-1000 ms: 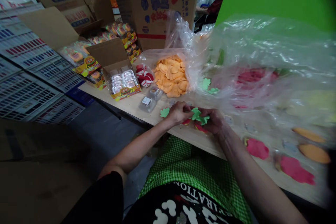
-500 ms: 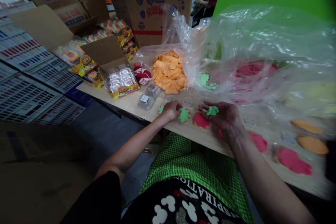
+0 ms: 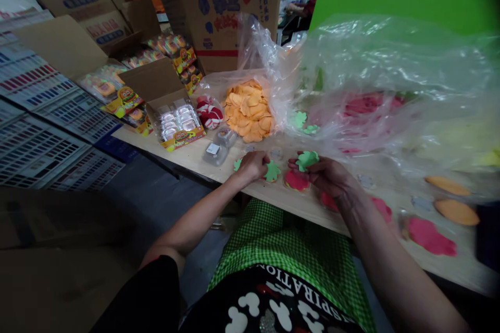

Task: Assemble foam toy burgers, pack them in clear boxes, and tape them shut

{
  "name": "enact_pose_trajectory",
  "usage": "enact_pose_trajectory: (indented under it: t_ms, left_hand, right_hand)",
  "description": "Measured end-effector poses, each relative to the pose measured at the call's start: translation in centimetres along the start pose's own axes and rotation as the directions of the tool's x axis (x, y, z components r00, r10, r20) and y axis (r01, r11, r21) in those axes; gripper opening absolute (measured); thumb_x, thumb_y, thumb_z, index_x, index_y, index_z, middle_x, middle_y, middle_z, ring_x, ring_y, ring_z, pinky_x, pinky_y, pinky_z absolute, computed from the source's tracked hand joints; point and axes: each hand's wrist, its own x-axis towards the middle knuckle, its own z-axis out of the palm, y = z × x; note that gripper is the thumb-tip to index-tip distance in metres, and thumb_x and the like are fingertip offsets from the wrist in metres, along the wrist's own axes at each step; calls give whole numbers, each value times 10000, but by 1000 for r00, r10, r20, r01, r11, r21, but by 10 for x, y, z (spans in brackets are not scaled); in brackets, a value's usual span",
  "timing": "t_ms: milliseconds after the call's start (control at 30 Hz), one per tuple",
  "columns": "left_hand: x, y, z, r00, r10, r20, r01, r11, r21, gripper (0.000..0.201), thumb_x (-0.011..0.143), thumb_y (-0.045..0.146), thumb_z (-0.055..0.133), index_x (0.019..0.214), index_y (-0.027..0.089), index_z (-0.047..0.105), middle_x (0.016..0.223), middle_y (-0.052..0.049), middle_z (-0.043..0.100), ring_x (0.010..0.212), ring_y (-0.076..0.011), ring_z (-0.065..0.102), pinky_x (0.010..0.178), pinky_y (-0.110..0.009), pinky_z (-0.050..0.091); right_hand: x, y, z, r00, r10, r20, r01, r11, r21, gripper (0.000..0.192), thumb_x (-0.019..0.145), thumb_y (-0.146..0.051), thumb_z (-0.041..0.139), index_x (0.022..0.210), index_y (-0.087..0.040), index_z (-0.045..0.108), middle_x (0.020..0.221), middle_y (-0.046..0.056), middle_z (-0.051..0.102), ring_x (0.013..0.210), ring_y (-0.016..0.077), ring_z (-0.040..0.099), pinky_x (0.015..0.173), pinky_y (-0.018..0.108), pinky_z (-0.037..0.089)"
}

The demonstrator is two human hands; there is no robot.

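My left hand (image 3: 253,165) is closed, with curled fingertips at the edge of a green lettuce-shaped piece (image 3: 271,171) low on the table. Another green piece (image 3: 237,165) peeks out left of that hand, mostly covered by it. In my right hand (image 3: 328,176) a second wavy green leaf piece (image 3: 307,160) is held between thumb and fingers, raised above the table. Just below it lies a red wavy piece (image 3: 297,180) in a clear plastic shell. A further red piece (image 3: 329,201) is partly hidden by my right wrist.
Orange discs (image 3: 250,112) are heaped in a clear bag (image 3: 390,57). Left of them are a closed clear container (image 3: 214,153) and an open display box (image 3: 183,138) of small packs. More red pieces (image 3: 432,237) and orange discs (image 3: 457,212) lie to the right. Crates (image 3: 66,109) stand left.
My right hand has turned and moved slightly left, so its green leaf piece now lies flatter and faces up. My left hand has stayed almost in place. The view has shifted slightly.
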Motion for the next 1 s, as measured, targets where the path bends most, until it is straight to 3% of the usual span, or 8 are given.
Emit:
enact_pose_trajectory:
  t_ms: [167,267,367,567,700,800,867,1000]
  left_hand:
    - [5,26,3,986,52,-158,-67,994,-87,219,793,153,650,1005,145,704,1061,-107,683,1014,-248,640,895,-358,516]
    - [16,47,10,992,119,-29,-121,912,-393,130,817,248,678,884,137,693,833,-36,685,808,-179,647,736,-282,523]
    - [28,56,14,993,68,101,15,757,-653,105,811,218,682,843,119,670,716,-3,666,633,-110,602,586,-208,459]
    - [36,50,19,952,72,298,166,696,-699,100,807,166,709,881,100,705,651,1,656,533,-75,565,537,-190,436]
    - [27,48,29,984,135,119,-51,842,-537,91,805,94,669,885,119,703,724,-6,682,650,-111,626,646,-226,493]
    - [16,44,33,910,397,-119,-414,880,-233,136,851,62,592,909,149,679,865,-34,701,845,-147,659,780,-257,514]
    - [10,37,34,816,570,-99,-575,818,-30,179,880,40,528,916,154,661,930,-58,693,930,-164,656,837,-272,520]
    - [0,19,32,679,720,144,-734,669,117,230,886,12,503,980,153,658,1039,-73,692,996,-171,661,850,-269,539]
  right_hand:
    - [-4,2,6,994,-19,106,22,999,-33,546,540,73,547,1018,-167,652,972,92,773,948,269,752,793,414,663]
    - [-6,1,11,986,-29,166,38,998,-49,502,513,55,561,956,-154,672,948,71,774,926,244,749,808,352,652]
    - [-11,-4,10,986,-19,164,32,997,-74,408,599,-6,643,976,-157,680,922,61,767,844,207,743,788,311,640]
    - [-10,-12,-11,994,-91,-57,56,888,-457,114,724,-105,668,819,-164,644,672,17,656,514,107,563,443,180,438]
    - [-10,-4,-20,960,-278,35,186,542,-820,46,794,-156,581,758,-183,592,597,-10,564,523,124,509,491,213,388]
    - [-15,6,-24,793,-530,301,389,58,-920,135,789,-105,515,864,-180,598,767,41,618,670,172,574,636,266,459]
    - [-20,13,-28,688,-530,496,489,-166,-856,245,774,-62,472,949,-161,613,903,92,629,766,201,604,710,298,496]
    - [-27,22,-46,663,-377,647,580,-287,-762,446,716,-1,458,1096,-141,644,1080,139,644,965,242,648,850,349,556]
